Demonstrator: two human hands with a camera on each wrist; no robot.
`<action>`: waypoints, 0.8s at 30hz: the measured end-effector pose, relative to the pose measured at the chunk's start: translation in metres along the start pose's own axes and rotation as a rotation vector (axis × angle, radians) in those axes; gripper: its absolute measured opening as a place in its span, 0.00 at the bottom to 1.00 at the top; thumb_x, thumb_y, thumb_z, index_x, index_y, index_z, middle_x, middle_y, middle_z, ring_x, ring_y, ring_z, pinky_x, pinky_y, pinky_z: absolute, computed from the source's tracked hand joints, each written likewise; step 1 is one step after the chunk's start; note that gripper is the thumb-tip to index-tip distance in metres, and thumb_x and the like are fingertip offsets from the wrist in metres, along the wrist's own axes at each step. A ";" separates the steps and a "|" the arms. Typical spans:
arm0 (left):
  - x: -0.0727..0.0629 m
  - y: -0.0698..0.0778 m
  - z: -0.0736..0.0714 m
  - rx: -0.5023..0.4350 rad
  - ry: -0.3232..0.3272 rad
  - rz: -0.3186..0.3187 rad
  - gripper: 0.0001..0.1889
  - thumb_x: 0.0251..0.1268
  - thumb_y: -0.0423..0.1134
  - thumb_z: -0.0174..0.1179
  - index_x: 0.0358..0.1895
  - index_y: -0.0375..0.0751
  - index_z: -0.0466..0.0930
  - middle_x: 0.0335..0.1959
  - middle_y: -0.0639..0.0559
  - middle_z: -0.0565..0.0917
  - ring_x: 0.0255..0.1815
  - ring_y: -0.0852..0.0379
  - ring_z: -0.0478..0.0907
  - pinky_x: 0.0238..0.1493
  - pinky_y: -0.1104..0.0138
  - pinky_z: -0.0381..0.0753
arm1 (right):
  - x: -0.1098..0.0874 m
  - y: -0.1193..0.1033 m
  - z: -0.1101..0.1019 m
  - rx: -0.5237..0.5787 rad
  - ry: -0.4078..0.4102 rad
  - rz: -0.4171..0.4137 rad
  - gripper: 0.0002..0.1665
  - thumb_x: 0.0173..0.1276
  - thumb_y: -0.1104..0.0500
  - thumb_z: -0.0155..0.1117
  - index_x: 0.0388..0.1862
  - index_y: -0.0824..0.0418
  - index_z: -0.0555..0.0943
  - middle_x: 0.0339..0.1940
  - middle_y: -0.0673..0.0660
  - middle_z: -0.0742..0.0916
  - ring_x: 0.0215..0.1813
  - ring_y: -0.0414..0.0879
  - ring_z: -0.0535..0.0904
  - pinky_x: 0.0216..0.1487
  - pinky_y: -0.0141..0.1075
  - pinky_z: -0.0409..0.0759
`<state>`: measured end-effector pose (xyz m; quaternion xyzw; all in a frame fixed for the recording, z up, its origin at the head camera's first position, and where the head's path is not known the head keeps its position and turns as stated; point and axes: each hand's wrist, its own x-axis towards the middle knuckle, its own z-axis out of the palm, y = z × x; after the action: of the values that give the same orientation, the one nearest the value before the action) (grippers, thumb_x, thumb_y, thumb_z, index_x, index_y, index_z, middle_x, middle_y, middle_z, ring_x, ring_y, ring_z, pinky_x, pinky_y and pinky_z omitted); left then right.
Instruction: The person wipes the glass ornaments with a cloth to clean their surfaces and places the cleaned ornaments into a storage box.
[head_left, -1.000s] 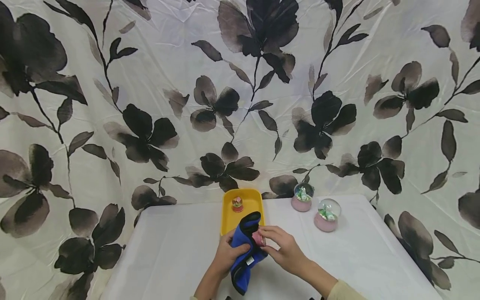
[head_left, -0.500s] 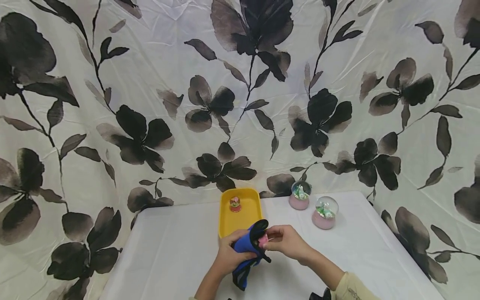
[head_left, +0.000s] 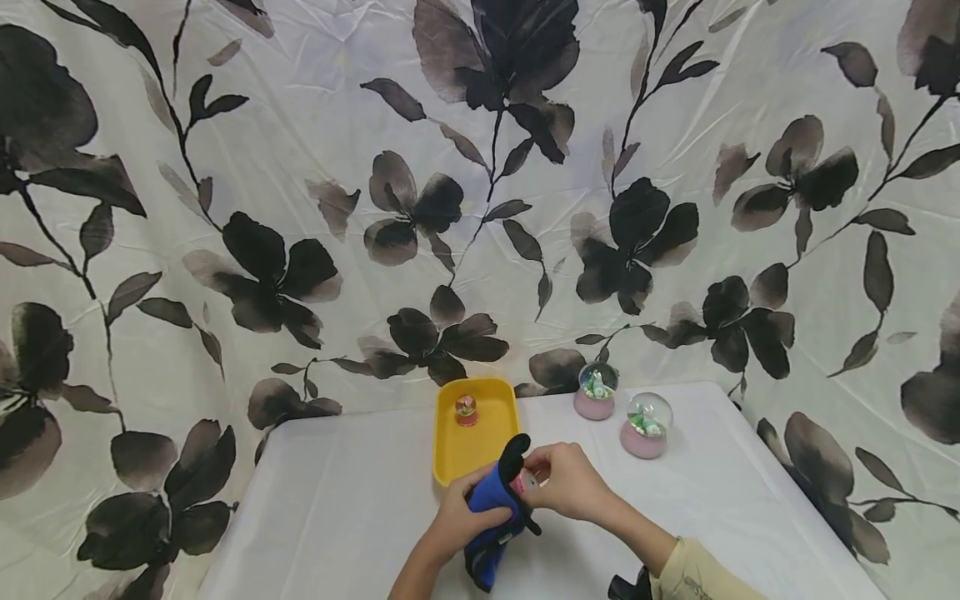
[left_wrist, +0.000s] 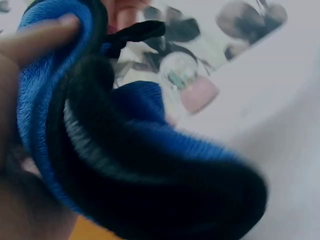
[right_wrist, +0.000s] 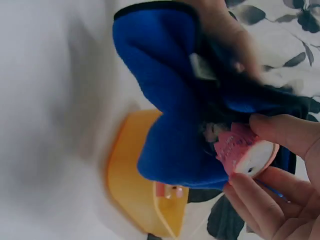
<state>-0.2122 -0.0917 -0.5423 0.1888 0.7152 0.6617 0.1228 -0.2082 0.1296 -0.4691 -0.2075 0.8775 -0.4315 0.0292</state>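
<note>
Two hands meet at the near right corner of the yellow tray (head_left: 474, 457). The left hand (head_left: 455, 515) grips a blue cloth (head_left: 491, 490) with black edging, thumb across its front, so that it curls into a pocket. The right hand (head_left: 572, 483) pinches a small pink trinket (right_wrist: 232, 150) by its base, pale underside facing away from the cloth; its upper part goes into the fold, mostly hidden. Holding it by the base probably leaves the top free for the fabric to reach. Inside the tray, toward its far end, stands a little red-based globe (head_left: 467, 410), likely kept from straying by the raised walls. Right of the tray, two larger pink-based snow globes, one farther back (head_left: 596, 392) and one nearer (head_left: 647, 427), stand upright on the white table (head_left: 337, 483), seemingly apart to give the hands room.
</note>
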 end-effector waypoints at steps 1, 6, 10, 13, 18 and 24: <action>-0.001 0.000 -0.001 -0.050 -0.019 -0.016 0.29 0.67 0.45 0.62 0.69 0.43 0.69 0.58 0.48 0.77 0.57 0.50 0.73 0.58 0.54 0.72 | -0.001 -0.001 0.001 -0.008 0.010 -0.009 0.18 0.49 0.56 0.79 0.40 0.59 0.86 0.31 0.45 0.86 0.35 0.40 0.80 0.38 0.35 0.80; -0.007 0.000 -0.003 -0.317 -0.058 -0.127 0.33 0.76 0.54 0.44 0.73 0.32 0.58 0.58 0.42 0.75 0.54 0.52 0.74 0.55 0.61 0.74 | -0.006 0.002 0.006 0.039 0.035 -0.079 0.23 0.46 0.58 0.81 0.43 0.58 0.86 0.35 0.44 0.86 0.39 0.40 0.82 0.39 0.33 0.81; -0.008 -0.004 0.001 -0.371 -0.011 -0.173 0.31 0.72 0.50 0.54 0.72 0.38 0.62 0.60 0.41 0.73 0.55 0.48 0.75 0.54 0.57 0.75 | -0.010 0.010 0.012 0.091 0.041 -0.196 0.22 0.48 0.63 0.80 0.45 0.55 0.85 0.40 0.45 0.86 0.43 0.41 0.82 0.37 0.32 0.82; -0.007 -0.006 0.004 -0.312 0.049 -0.179 0.31 0.66 0.47 0.62 0.70 0.42 0.67 0.60 0.41 0.73 0.55 0.46 0.74 0.55 0.54 0.74 | -0.014 0.020 0.019 0.111 0.079 -0.322 0.25 0.49 0.69 0.78 0.47 0.54 0.84 0.44 0.48 0.86 0.45 0.43 0.83 0.37 0.34 0.82; -0.007 -0.005 0.007 -0.232 0.150 -0.151 0.29 0.62 0.46 0.66 0.65 0.44 0.73 0.57 0.42 0.75 0.55 0.47 0.73 0.57 0.53 0.72 | -0.016 0.036 0.030 0.286 0.155 -0.320 0.26 0.47 0.73 0.77 0.47 0.65 0.83 0.45 0.58 0.86 0.46 0.50 0.84 0.37 0.39 0.83; -0.005 -0.003 0.007 -0.147 0.169 -0.039 0.26 0.61 0.41 0.68 0.62 0.40 0.75 0.55 0.41 0.77 0.54 0.46 0.74 0.57 0.53 0.73 | -0.018 0.045 0.030 0.637 0.113 0.064 0.28 0.52 0.66 0.77 0.52 0.73 0.80 0.46 0.61 0.86 0.45 0.51 0.84 0.42 0.41 0.83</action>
<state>-0.2054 -0.0872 -0.5467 0.1086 0.6759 0.7235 0.0883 -0.2006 0.1389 -0.5248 -0.1361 0.7046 -0.6941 0.0576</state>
